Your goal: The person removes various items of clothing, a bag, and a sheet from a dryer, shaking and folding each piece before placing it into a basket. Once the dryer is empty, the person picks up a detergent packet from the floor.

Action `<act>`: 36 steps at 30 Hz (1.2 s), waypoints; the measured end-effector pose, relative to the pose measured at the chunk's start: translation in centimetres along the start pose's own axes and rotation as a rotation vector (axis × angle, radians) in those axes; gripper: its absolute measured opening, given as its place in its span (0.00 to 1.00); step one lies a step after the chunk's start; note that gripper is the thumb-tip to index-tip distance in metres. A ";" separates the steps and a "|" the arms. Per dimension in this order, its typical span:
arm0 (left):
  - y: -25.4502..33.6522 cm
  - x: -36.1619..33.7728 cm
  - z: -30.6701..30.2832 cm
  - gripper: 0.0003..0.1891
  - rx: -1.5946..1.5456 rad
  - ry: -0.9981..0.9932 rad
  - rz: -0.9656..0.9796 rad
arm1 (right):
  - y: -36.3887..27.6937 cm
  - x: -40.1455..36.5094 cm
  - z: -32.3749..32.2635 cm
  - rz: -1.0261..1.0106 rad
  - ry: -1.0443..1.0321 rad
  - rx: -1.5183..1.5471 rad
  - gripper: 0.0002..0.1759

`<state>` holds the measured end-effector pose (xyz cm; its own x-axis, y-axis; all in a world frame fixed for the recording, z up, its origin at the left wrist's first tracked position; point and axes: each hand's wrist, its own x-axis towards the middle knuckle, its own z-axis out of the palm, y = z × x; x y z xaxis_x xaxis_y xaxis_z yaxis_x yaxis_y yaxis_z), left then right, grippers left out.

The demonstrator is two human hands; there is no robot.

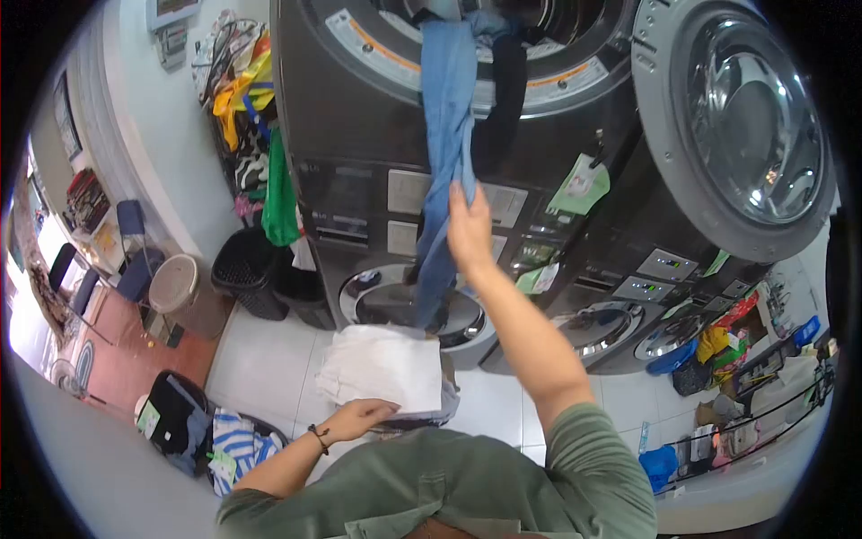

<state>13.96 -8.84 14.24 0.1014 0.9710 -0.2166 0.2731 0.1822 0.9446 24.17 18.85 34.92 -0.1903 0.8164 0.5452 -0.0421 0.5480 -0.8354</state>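
Observation:
My right hand is raised and grips a long blue garment that hangs out of the open upper machine drum. A dark garment also hangs from that drum beside it. My left hand rests under the edge of a stack of folded white cloth on top of a pile held low in front of me. The round machine door stands swung open to the right.
A lower machine door sits behind the hanging garment. Black laundry baskets and hanging colourful clothes are on the left. A striped bag lies on the tiled floor. More machines and cluttered items line the right.

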 end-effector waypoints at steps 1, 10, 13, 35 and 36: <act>-0.2 0.4 -1.1 0.18 -0.001 0.007 0.009 | -1.5 -1.5 -0.2 0.090 -0.059 0.002 0.21; 14.6 12.6 -8.6 0.27 -0.388 0.453 0.638 | -1.8 -13.3 -8.4 0.184 -0.135 -0.017 0.18; 21.1 15.5 -9.1 0.38 -0.489 0.376 0.807 | -2.7 -17.4 -10.7 0.162 -0.112 0.089 0.18; 13.4 11.3 16.3 0.19 0.302 -1.082 0.848 | 1.2 -34.0 -29.5 0.112 0.767 -0.061 0.29; 13.0 11.1 17.3 0.20 0.243 -1.151 0.794 | 0.4 -34.1 -30.5 0.130 0.704 -0.150 0.28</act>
<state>35.14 1.64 19.81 0.9814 0.1130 0.1550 -0.0808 -0.4892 0.8684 60.59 -3.23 18.18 0.4929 0.7726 0.4003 0.0819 0.4168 -0.9053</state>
